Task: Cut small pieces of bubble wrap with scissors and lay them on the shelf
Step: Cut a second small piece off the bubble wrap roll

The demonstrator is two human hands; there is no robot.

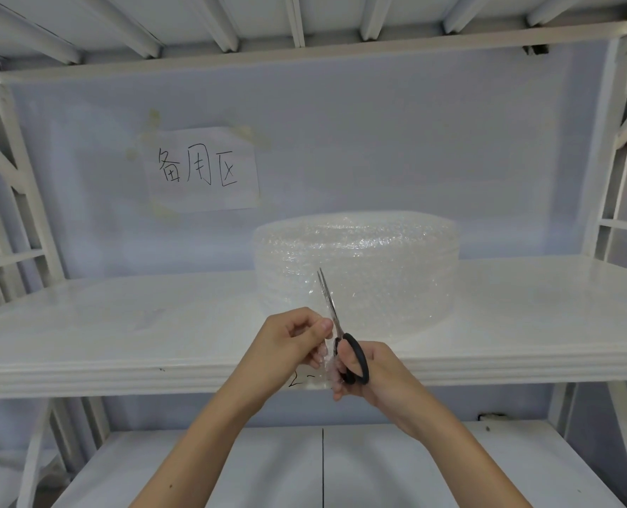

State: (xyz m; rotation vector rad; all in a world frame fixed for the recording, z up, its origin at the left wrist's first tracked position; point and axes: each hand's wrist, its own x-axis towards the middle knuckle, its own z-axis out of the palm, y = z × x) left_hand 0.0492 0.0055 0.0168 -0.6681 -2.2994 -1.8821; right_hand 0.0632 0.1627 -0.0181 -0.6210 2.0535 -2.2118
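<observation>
— Your right hand [369, 368] has its fingers through the black loops of the scissors [336, 326], gripping them with the blades pointing up and away from you, the tips in front of the bubble wrap roll [356, 273]. The blades look nearly closed.

— And my left?

— Your left hand [290, 341] is curled, thumb and fingers pinching a small piece of bubble wrap [323, 361] just beside the blades. That clear strip hangs down between your two hands, in front of the shelf edge.

— Where's the roll?

— It stands on the white shelf [121, 324], on its flat end, right of the middle and set toward the back wall. Your hands are held just in front of the shelf's front lip, not resting on it.

— Are any cut pieces lying there?

— You have a faint patch on the shelf to the left of the roll; I cannot tell whether it is a piece or a reflection.

— Anything else?

— You face a paper sign [204, 170] with handwritten characters, taped to the back wall above and left of the roll, and a lower shelf [231, 467] shows under your forearms
</observation>
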